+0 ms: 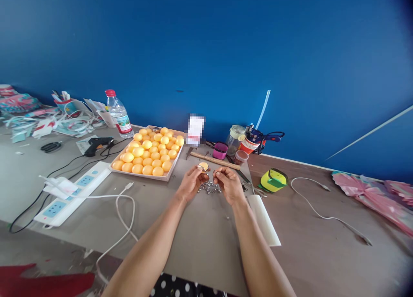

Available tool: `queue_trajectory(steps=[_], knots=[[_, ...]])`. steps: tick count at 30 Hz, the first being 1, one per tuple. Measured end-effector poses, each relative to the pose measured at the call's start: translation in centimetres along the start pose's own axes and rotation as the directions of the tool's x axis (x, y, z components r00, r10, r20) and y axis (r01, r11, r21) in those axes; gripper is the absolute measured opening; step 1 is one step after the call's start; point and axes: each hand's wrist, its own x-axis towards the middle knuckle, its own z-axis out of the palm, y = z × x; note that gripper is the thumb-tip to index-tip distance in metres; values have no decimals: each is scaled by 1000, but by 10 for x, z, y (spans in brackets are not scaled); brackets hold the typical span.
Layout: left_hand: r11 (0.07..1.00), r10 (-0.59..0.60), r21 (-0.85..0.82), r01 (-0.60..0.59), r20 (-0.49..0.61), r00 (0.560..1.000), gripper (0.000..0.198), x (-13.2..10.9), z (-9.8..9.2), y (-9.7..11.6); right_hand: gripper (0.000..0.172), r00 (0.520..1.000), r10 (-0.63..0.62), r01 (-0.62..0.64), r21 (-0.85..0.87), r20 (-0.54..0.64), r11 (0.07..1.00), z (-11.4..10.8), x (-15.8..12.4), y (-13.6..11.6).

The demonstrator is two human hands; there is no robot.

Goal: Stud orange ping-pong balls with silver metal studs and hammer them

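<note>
My left hand (192, 182) is closed on a small orange ball (203, 165) held in its fingertips above the grey table (193, 232). My right hand (228, 183) is pinched close beside it, on something too small to make out. Between and under both hands lies a little heap of small silver metal pieces (209, 188). A shallow tray (167, 175) filled with several orange balls stands just left of my hands.
A white power strip (72, 192) with cables lies at the left, a black glue gun (97, 144) and a water bottle (118, 114) behind it. Cups and jars (240, 145) stand by the blue wall. A yellow-green tape measure (273, 180), a white cable (325, 216) and pink fabric (371, 194) lie right.
</note>
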Motion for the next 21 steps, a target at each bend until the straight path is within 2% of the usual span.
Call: queue_trajectory(steps=[6, 11, 16, 21], knots=[[997, -2, 74, -2, 53, 999, 28, -1, 1, -2, 13, 998, -36, 37, -37, 42, 999, 11, -4, 5], [996, 7, 85, -11, 48, 999, 29, -3, 2, -3, 12, 998, -54, 49, -122, -32, 991, 13, -3, 8], [996, 1, 89, -5, 45, 999, 35, -2, 2, -4, 12, 998, -49, 43, -140, -35, 989, 12, -2, 10], [993, 8, 114, -14, 56, 998, 31, -2, 2, -5, 11, 997, -37, 26, -183, -61, 983, 12, -2, 8]])
